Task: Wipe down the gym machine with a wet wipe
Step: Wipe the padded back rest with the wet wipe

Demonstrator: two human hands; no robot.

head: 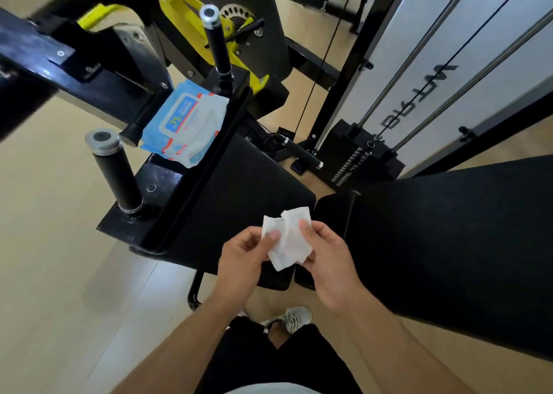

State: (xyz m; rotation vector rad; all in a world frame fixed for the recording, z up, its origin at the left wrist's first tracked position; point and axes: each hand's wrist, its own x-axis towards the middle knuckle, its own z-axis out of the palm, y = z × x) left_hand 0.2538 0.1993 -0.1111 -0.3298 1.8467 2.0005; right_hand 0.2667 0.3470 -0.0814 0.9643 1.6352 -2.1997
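holding a crumpled white wet wipe (287,238) between them, both hands meet in the near middle of the head view. the left hand (244,257) has its fingers curled, its thumb pressed on the wipe's left edge, so it pinches the sheet. the right hand (327,260) does likewise from the right, thumb on top of the wipe near its upper part and fingers curled beneath it. the wipe is bunched and folded, its upper corners sticking out beyond both thumbs; it hangs in the air above the gap between two black pads and i cannot tell that it touches either.

just beyond the hands lies the gym machine's black seat pad (239,190), tilted, and to the right a long black back pad (449,244) runs off toward the near right. on the far left side of the seat, a blue and white wet wipe pack (185,121) rests on the machine's black frame, well apart from the hands, with its flap open and a white sheet showing. two upright black grip handles with silver caps stand by it: one nearer on the left (115,172), one farther (217,43). yellow metal parts (185,1) of the machine sit behind them.

far right, a weight stack (356,160) with steel guide rods (419,49) and a black cable stands before a white panel. below, the floor (54,244) is pale, and dark shorts and a light shoe (294,318) show beneath the forearms.
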